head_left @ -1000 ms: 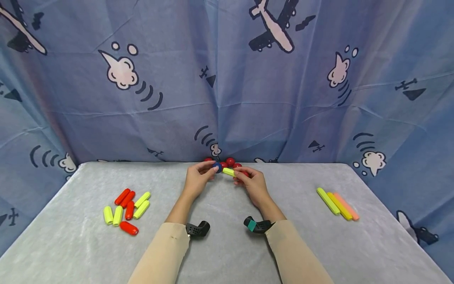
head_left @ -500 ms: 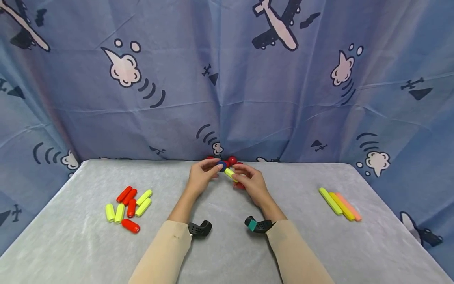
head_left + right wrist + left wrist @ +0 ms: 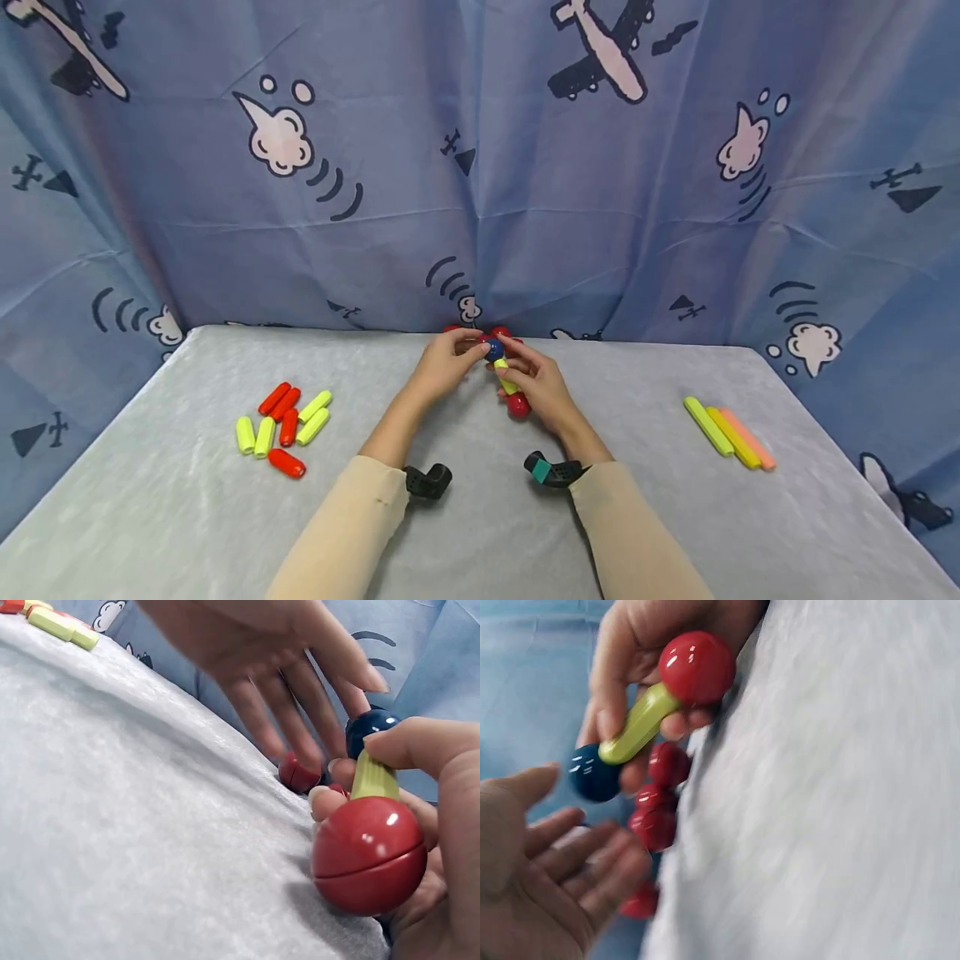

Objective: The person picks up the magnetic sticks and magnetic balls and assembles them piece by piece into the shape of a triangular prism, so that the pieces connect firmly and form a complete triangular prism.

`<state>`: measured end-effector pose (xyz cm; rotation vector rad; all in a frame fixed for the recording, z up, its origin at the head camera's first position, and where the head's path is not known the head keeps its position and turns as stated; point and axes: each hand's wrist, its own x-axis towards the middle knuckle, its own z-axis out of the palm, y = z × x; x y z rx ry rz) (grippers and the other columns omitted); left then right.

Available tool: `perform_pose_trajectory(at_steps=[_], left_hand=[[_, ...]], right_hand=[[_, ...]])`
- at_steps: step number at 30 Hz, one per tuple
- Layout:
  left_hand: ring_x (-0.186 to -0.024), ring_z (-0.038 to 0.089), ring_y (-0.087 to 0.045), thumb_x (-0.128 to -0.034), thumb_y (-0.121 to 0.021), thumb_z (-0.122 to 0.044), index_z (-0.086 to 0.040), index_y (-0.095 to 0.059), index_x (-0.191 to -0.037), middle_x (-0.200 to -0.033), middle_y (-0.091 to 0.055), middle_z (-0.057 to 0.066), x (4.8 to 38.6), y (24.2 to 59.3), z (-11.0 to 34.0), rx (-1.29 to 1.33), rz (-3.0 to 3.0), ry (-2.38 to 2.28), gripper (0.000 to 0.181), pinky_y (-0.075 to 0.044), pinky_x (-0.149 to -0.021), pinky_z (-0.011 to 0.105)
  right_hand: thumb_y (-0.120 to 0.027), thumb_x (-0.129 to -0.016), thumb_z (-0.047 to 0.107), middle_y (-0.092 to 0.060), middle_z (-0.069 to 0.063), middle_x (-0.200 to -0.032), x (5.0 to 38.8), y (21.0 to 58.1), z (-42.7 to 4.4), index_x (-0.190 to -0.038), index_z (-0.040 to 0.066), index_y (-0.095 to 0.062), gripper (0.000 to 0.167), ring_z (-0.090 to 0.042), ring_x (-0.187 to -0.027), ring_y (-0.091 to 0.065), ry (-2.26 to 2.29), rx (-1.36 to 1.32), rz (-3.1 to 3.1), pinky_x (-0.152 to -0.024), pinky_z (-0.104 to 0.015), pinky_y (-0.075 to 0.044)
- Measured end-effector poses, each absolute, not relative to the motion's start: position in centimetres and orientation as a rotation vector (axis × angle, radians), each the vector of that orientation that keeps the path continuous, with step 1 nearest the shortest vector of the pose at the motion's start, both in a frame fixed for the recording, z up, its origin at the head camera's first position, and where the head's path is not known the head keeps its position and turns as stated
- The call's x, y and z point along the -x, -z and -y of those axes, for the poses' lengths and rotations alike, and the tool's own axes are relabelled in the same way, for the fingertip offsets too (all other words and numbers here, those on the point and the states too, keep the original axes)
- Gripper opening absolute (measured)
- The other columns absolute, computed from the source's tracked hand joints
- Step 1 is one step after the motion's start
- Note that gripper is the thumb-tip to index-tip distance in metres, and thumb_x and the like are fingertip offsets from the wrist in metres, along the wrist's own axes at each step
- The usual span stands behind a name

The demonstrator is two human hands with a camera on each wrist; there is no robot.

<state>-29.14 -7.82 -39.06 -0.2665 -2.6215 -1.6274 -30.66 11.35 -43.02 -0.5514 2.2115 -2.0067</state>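
Note:
My right hand (image 3: 546, 385) pinches a short yellow-green rod (image 3: 640, 726) between thumb and fingers. One end of the rod carries a glossy red ball (image 3: 369, 856), and at its other end sits a dark blue ball (image 3: 595, 774). Beside the blue ball is my left hand (image 3: 551, 889), its fingers extended and loosely spread, holding nothing; both wrist views show a small gap between them. Behind the hands, several red balls (image 3: 652, 827) rest near the table's back edge, partly hidden by fingers in the head view.
On the left of the grey-covered table (image 3: 187, 500) lie several short red rods (image 3: 287, 463) and yellow-green rods (image 3: 312, 426). Three longer sticks, green (image 3: 708, 427), yellow (image 3: 734, 439) and orange (image 3: 748, 439), lie together on the right. A blue patterned curtain (image 3: 390, 167) hangs behind.
The right hand has swung the rod from nearly level to steep, bringing its red ball toward the person. Both hands and the blue ball appear slightly further right as the head view shifts.

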Motion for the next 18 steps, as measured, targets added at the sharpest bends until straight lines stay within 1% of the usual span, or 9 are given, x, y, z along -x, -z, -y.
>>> perform_pose_trajectory(at_steps=[2,4,6,9,11,16,18], left_hand=[[-0.122,0.03,-0.065,-0.1008,-0.062,-0.032,-0.006,-0.061,-0.138,-0.137,-0.065,0.013,28.5,37.9,8.5,0.257,2.747,1.409,0.045,-0.055,-0.099,0.045],[-0.123,0.031,-0.064,-0.1001,-0.063,-0.031,-0.008,-0.063,-0.136,-0.137,-0.065,0.012,27.7,36.8,9.5,0.262,2.861,1.184,0.043,-0.053,-0.103,0.047],[-0.123,0.03,-0.064,-0.0995,-0.064,-0.031,-0.01,-0.065,-0.133,-0.135,-0.067,0.01,26.6,35.7,10.7,0.264,2.952,0.971,0.04,-0.052,-0.103,0.049],[-0.119,0.03,-0.066,-0.0983,-0.066,-0.03,-0.012,-0.068,-0.13,-0.129,-0.07,0.01,24.5,34.5,13.0,0.255,3.014,0.759,0.036,-0.052,-0.1,0.051],[-0.115,0.03,-0.067,-0.0975,-0.067,-0.029,-0.011,-0.068,-0.129,-0.125,-0.072,0.011,22.9,34.1,14.8,0.24,3.017,0.692,0.036,-0.053,-0.096,0.051],[-0.106,0.029,-0.07,-0.0955,-0.069,-0.022,-0.01,-0.069,-0.127,-0.121,-0.073,0.012,19.5,33.6,19.3,0.231,3.025,0.61,0.033,-0.056,-0.087,0.049],[-0.103,0.028,-0.07,-0.0942,-0.07,-0.018,-0.009,-0.07,-0.124,-0.116,-0.074,0.012,18.4,33.4,21.0,0.252,3.036,0.578,0.031,-0.056,-0.084,0.048]], right_hand=[[-0.061,-0.098,0.003,-0.064,-0.033,-0.126,30.6,42.9,-11.4,-0.151,0.013,-0.049,0.056,-0.013,-0.082,-0.071,2.048,0.518,-2.192,-0.069,-0.024,-0.061],[-0.062,-0.097,0.002,-0.064,-0.032,-0.126,30.6,42.8,-11.3,-0.15,0.014,-0.05,0.056,-0.013,-0.08,-0.072,2.081,0.487,-2.184,-0.068,-0.024,-0.061],[-0.062,-0.096,0.001,-0.065,-0.03,-0.125,30.6,42.9,-11.2,-0.149,0.015,-0.051,0.056,-0.014,-0.083,-0.072,2.101,0.465,-2.188,-0.068,-0.025,-0.061],[-0.063,-0.096,0.0,-0.066,-0.029,-0.124,30.6,43.0,-11.1,-0.149,0.014,-0.052,0.056,-0.015,-0.093,-0.072,2.101,0.447,-2.198,-0.068,-0.025,-0.061],[-0.063,-0.096,0.0,-0.066,-0.029,-0.125,30.7,43.1,-11.2,-0.149,0.014,-0.052,0.056,-0.015,-0.096,-0.072,2.09,0.448,-2.205,-0.068,-0.025,-0.061],[-0.064,-0.096,0.001,-0.066,-0.031,-0.125,30.8,43.1,-11.2,-0.149,0.013,-0.052,0.056,-0.016,-0.087,-0.072,2.083,0.481,-2.208,-0.065,-0.024,-0.061],[-0.064,-0.096,0.001,-0.066,-0.032,-0.124,30.9,43.1,-11.2,-0.149,0.011,-0.051,0.056,-0.016,-0.085,-0.072,2.085,0.494,-2.203,-0.065,-0.024,-0.061]])
